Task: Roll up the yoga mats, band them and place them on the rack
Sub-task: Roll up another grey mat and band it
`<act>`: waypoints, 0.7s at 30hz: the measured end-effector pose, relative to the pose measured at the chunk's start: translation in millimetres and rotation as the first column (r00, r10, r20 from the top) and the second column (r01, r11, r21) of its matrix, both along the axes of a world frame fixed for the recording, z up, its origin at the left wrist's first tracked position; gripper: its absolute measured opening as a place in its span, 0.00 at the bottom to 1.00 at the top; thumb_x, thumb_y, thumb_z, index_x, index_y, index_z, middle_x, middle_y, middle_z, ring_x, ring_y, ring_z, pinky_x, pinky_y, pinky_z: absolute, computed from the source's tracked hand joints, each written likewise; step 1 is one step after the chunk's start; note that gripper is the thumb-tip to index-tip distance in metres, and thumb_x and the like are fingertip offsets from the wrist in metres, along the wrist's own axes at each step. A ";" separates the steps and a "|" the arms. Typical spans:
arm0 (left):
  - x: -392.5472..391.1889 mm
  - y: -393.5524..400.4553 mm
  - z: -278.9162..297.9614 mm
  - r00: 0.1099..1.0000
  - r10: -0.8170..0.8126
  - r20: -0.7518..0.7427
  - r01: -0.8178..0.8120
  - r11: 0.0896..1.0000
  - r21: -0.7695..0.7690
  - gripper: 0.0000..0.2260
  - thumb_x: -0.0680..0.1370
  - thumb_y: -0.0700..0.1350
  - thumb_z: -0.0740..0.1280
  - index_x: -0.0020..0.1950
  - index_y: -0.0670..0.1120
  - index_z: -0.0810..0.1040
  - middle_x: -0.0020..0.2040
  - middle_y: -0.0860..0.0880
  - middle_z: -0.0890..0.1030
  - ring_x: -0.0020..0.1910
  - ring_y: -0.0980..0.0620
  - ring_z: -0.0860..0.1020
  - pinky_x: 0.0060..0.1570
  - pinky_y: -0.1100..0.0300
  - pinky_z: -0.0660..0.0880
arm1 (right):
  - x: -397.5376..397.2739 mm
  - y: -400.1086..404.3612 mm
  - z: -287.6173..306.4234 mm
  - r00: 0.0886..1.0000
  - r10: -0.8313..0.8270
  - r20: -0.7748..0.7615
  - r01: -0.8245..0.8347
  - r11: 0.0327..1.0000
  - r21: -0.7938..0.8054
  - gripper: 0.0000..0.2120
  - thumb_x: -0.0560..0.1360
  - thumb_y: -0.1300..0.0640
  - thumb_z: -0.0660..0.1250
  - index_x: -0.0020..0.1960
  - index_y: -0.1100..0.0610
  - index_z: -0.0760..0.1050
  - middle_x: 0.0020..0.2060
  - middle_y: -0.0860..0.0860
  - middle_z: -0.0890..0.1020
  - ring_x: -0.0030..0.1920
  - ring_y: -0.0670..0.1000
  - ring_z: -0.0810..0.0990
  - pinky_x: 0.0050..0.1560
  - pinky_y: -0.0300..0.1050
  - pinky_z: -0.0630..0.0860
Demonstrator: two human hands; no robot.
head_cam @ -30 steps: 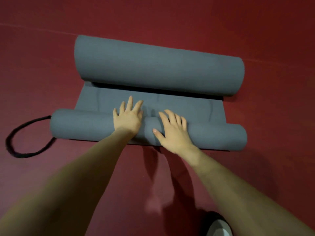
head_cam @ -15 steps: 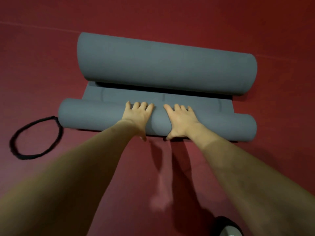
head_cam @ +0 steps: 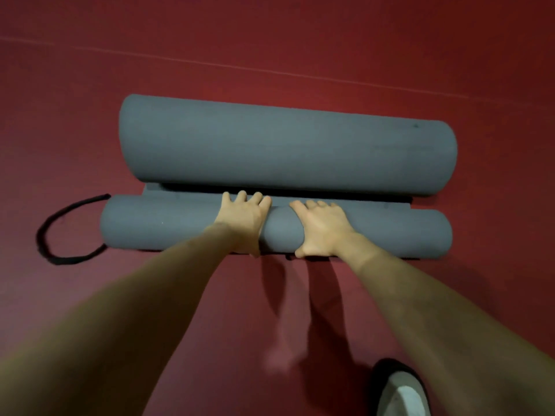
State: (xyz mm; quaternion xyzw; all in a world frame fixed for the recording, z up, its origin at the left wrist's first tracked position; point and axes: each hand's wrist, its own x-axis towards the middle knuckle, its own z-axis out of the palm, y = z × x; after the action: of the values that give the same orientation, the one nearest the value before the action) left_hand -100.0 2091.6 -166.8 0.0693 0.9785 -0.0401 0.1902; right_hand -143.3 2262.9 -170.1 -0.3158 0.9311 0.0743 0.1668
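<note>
A grey yoga mat [head_cam: 288, 148] lies on the red floor, curled at both ends. Its far end forms a big loose curl; its near end is a tighter roll [head_cam: 168, 226] lying crosswise. Only a thin strip of flat mat shows between the two. My left hand [head_cam: 243, 219] and my right hand [head_cam: 322, 226] rest side by side on top of the near roll at its middle, fingers draped over its far side and thumbs on its near side. A black band [head_cam: 51, 250] lies in a loop on the floor at the roll's left end.
Red floor [head_cam: 90, 115] surrounds the mat on all sides, with a faint pale seam running across the far part. A dark shoe with a white toe [head_cam: 401, 391] shows at the bottom right. No rack is in view.
The near roll has moved away from me and grown thicker, closing most of the flat strip up to the far curl. Both hands went from flat on top to draped over the roll.
</note>
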 end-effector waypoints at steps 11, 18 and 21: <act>64.3 1.5 -3.4 0.997 -0.069 -0.033 0.070 0.997 0.033 0.40 0.61 0.61 0.74 0.65 0.47 0.63 0.61 0.50 0.70 0.59 0.47 0.70 0.54 0.50 0.65 | 56.0 11.3 -1.9 0.995 0.000 0.100 0.007 0.998 -0.069 0.47 0.58 0.33 0.73 0.71 0.48 0.61 0.64 0.50 0.74 0.63 0.54 0.73 0.63 0.50 0.67; 50.7 -11.4 -7.9 0.999 -0.040 0.020 0.035 0.974 0.223 0.43 0.57 0.65 0.75 0.63 0.50 0.60 0.60 0.51 0.72 0.58 0.46 0.72 0.53 0.49 0.67 | 35.4 -1.0 1.8 0.920 -0.246 0.305 0.345 0.877 -0.334 0.37 0.79 0.37 0.52 0.78 0.50 0.37 0.77 0.46 0.38 0.76 0.47 0.35 0.73 0.57 0.31; 34.2 -21.6 -4.2 0.992 -0.018 0.124 -0.021 0.950 0.311 0.42 0.58 0.66 0.76 0.64 0.53 0.60 0.61 0.50 0.72 0.61 0.46 0.70 0.58 0.50 0.65 | 12.4 -17.9 4.6 0.906 -0.303 0.297 0.401 0.840 -0.366 0.31 0.81 0.41 0.49 0.78 0.50 0.42 0.77 0.47 0.38 0.76 0.47 0.35 0.73 0.55 0.33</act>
State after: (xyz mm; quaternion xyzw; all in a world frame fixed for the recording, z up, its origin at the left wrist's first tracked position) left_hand -65.8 2070.0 -171.1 0.1002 0.9587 0.1194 0.2380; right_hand -130.9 2245.0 -165.5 -0.1730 0.9418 -0.1958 0.2114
